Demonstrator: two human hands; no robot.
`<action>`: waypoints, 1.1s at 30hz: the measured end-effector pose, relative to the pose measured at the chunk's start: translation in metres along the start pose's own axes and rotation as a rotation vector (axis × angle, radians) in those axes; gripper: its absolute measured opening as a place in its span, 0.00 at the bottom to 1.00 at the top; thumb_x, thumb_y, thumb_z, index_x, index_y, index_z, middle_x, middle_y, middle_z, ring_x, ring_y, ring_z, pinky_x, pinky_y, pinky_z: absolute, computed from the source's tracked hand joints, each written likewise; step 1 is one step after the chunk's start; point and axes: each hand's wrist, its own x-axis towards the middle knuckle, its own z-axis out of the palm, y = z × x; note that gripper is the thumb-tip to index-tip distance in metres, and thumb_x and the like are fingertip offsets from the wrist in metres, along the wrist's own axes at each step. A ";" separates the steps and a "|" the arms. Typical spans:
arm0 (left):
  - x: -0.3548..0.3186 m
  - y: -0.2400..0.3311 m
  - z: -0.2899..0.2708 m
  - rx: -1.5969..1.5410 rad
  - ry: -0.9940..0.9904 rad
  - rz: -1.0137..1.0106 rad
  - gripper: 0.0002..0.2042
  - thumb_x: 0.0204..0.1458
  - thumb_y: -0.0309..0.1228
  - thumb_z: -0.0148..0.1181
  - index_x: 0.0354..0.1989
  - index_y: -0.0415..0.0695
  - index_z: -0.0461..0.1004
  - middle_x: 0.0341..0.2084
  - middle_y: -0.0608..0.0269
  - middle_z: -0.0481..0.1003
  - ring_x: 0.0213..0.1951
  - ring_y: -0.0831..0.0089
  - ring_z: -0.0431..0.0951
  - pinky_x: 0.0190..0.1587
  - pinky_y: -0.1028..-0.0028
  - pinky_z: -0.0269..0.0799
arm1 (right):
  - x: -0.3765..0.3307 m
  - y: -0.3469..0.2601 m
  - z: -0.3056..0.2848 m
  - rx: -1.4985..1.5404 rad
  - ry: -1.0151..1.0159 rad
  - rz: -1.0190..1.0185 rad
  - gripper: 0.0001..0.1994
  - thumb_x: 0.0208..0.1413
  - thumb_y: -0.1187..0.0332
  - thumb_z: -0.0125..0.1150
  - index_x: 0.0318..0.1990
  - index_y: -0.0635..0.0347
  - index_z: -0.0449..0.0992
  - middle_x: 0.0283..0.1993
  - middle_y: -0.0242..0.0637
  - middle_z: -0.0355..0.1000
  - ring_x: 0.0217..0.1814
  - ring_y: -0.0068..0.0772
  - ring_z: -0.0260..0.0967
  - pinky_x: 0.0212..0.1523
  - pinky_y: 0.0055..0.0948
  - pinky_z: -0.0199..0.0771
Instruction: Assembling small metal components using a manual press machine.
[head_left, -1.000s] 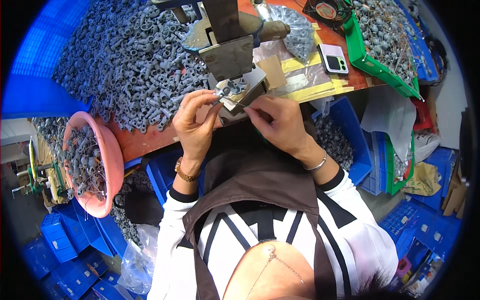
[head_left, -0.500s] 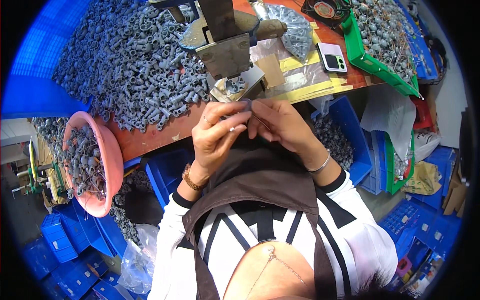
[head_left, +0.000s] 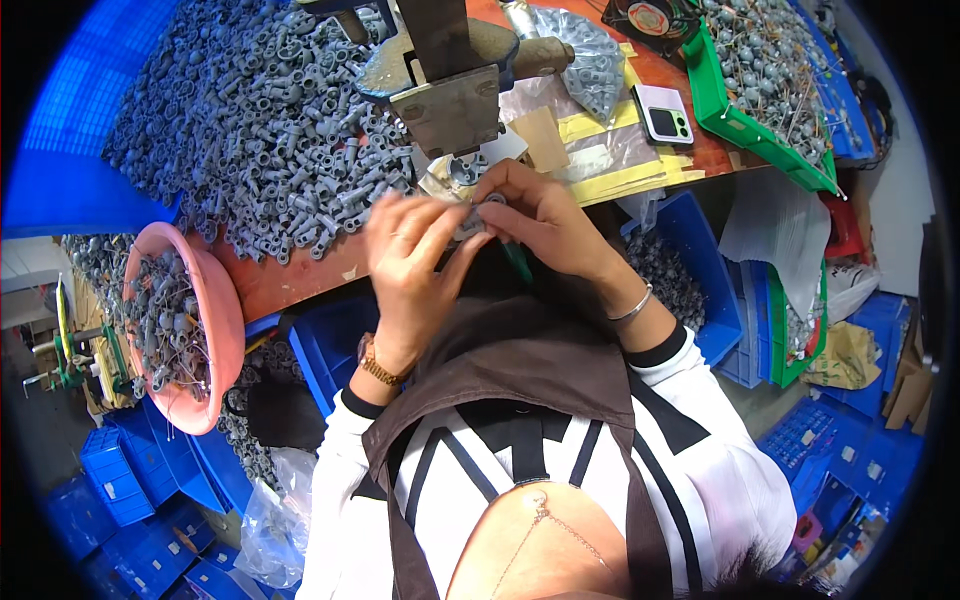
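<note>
Below the metal press head, my two hands meet in front of the bench. My right hand pinches a small grey plastic fitting between thumb and fingers. My left hand has its thumb and forefinger closed at the other end of this grey piece; its remaining fingers are raised and smeared by motion. Under my right fingers hangs a slim green thing, its kind unclear. Just beyond my fingertips, another grey round part sits at the press fixture.
A large heap of grey fittings covers the bench's left side. A pink basin of parts stands left. At right lie a phone, a bag of fittings and a green tray. A blue bin stands below.
My left hand has shifted left and its fingers have lifted. My right fingers have moved up toward the fixture. The green thing now shows beneath my right hand.
</note>
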 end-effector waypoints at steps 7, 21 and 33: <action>0.002 -0.015 0.024 -0.241 0.017 -0.464 0.09 0.46 0.25 0.64 0.37 0.38 0.75 0.27 0.57 0.74 0.23 0.68 0.72 0.26 0.73 0.67 | 0.012 0.022 0.010 -0.418 0.347 -0.165 0.05 0.54 0.74 0.59 0.37 0.63 0.71 0.26 0.34 0.74 0.26 0.21 0.70 0.31 0.18 0.68; 0.025 -0.029 0.020 -0.187 -0.147 -0.224 0.08 0.44 0.24 0.65 0.34 0.43 0.78 0.23 0.57 0.70 0.23 0.62 0.72 0.27 0.69 0.66 | 0.083 -0.051 -0.078 -0.396 0.538 -0.537 0.10 0.54 0.66 0.59 0.30 0.66 0.74 0.27 0.34 0.73 0.30 0.21 0.69 0.30 0.24 0.70; 0.015 -0.019 0.025 -0.048 -0.076 -0.260 0.08 0.46 0.25 0.63 0.36 0.42 0.77 0.22 0.57 0.69 0.24 0.61 0.70 0.28 0.67 0.65 | -0.011 -0.054 -0.002 -0.497 0.425 -1.147 0.11 0.42 0.68 0.72 0.29 0.58 0.73 0.28 0.34 0.71 0.35 0.38 0.71 0.47 0.38 0.70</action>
